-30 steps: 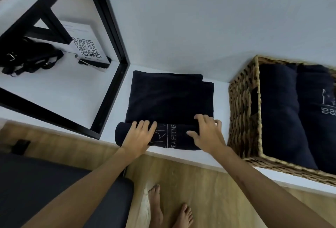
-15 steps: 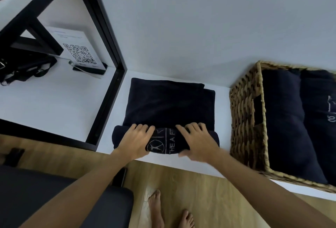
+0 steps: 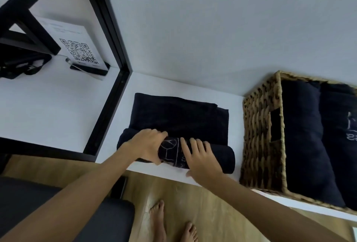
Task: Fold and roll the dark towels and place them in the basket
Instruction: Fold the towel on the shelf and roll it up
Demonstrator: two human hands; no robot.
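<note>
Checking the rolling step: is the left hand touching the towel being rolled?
Touching. The head view shows the left hand curled over the rolled near end of the dark towel, fingers on top and thumb against its front, no gap visible.

A wicker basket (image 3: pixel 262 137) is cut off at the right edge. Beside it, hands cover part of a dark towel's (image 3: pixel 179 118) white logo, perhaps lettering. The small print above a QR code sign (image 3: pixel 77 48) is blurred.
</note>
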